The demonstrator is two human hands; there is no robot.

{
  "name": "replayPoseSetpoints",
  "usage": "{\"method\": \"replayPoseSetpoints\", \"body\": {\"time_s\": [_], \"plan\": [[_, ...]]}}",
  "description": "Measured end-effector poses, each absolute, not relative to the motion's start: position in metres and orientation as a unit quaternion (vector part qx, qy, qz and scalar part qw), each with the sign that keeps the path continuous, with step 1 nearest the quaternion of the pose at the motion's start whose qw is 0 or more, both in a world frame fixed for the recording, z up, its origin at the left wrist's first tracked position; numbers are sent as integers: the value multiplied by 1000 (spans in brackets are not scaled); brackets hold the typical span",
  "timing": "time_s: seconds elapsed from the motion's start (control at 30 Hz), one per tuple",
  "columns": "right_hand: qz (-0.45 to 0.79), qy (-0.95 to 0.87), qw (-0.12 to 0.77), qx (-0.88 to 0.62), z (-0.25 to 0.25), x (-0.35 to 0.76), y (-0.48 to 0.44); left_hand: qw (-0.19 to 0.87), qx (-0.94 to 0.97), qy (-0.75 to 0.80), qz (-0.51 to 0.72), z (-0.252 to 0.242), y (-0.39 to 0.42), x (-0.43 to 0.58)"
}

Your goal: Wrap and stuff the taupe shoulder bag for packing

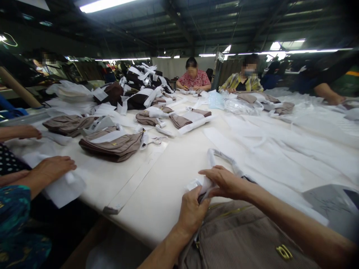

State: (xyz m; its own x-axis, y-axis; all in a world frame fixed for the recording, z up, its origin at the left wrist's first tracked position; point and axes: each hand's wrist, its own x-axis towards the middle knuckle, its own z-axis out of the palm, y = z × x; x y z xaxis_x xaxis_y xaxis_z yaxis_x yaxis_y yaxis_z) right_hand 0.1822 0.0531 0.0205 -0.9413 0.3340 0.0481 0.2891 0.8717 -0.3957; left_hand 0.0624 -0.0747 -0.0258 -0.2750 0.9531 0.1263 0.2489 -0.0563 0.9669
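Observation:
A brown ribbed handbag (pixel 238 231) with a gold zip and a gold emblem (pixel 284 252) lies at the table's near edge, in front of me. My left hand (pixel 192 211) is closed round the end of the bag's strap, beside the zip. Curled over the same spot, my right hand (pixel 228 183) grips the white wrapping (pixel 206 183) on that strap. The two hands almost touch, and the fingers partly hide what lies between them. Beyond my right hand, a loop of strap wrapped in white (pixel 227 157) rests on the table.
A metal ruler (pixel 134 179) lies left of my hands. Brown handbags (pixel 112 144) with white wrapping stand farther back, before a dark pile. White sheets (pixel 280 149) spread to the right. At left, a co-worker's hand (pixel 53 170) holds white sheeting. Other people sit across the table.

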Motion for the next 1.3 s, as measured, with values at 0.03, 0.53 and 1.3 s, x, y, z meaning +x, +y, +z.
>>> {"method": "replayPoseSetpoints", "body": {"time_s": [0.03,0.53,1.3], "plan": [[199,-966,35,-158,24,180,54,341,490,602,531,-27,-75,61],[265,-950,64,-151,24,182,60,531,389,516,548,-46,-65,54],[629,-511,300,-503,-20,163,1,134,618,601,489,-62,-81,67]]}}
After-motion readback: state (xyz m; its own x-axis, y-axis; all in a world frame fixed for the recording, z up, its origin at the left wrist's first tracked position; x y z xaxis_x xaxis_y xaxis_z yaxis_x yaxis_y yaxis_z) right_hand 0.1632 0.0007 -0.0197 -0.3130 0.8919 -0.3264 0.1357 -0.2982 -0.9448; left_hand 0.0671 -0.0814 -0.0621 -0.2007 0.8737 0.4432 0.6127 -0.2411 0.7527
